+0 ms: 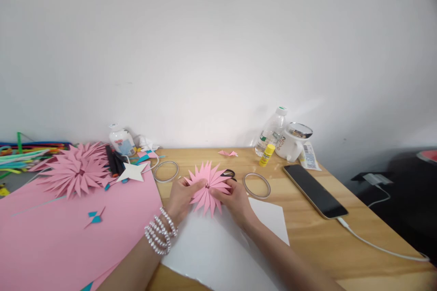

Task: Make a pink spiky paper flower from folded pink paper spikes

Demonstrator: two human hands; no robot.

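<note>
A pink folded-paper flower (205, 205) with many pointed petals is held over a white sheet (223, 254). My left hand (183, 194) grips its left side, thumb on top close to the centre. On the right side my right hand (235, 198) holds it the same way, its thumb near the middle. The fingers under the petals are mostly hidden. Just behind the flower lie black-handled scissors (228, 173), partly covered. A glue stick with a yellow cap (266, 155) stands farther back to the right.
Finished pink paper flowers (77, 170) lie on pink paper (51, 236) at left, near a white paper star (133, 172). Two bangles (256, 185) rest on the table. A bottle (273, 132), a mug (290, 143) and a cabled phone (314, 190) are at right.
</note>
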